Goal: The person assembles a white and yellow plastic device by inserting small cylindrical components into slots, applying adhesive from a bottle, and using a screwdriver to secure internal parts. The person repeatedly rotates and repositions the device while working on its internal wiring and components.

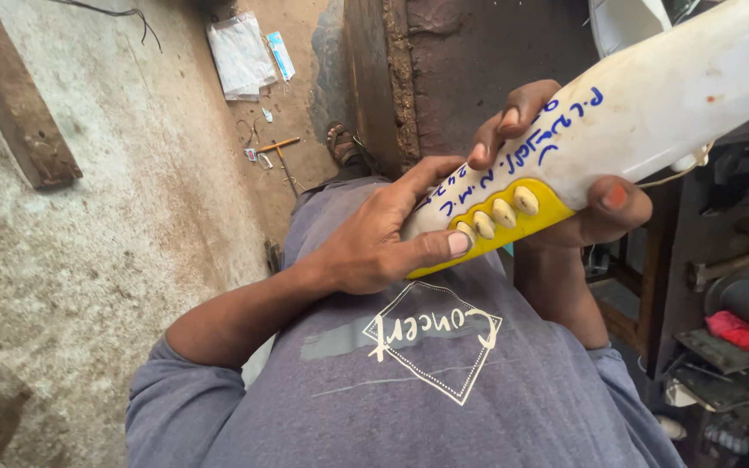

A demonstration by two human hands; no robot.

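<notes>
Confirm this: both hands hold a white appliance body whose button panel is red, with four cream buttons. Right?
Not quite. In the head view the button panel is yellow, not red. Both the left hand and right hand do hold the white appliance body, with four cream buttons.

Soft, even daylight fills the view, with no hard shadows. The white casing (652,104) at upper right is brightest, close to glare, while the cluttered shelf (730,347) at right sits dim. Focus is sharp in the middle, and the edges stretch from the wide lens.
</notes>
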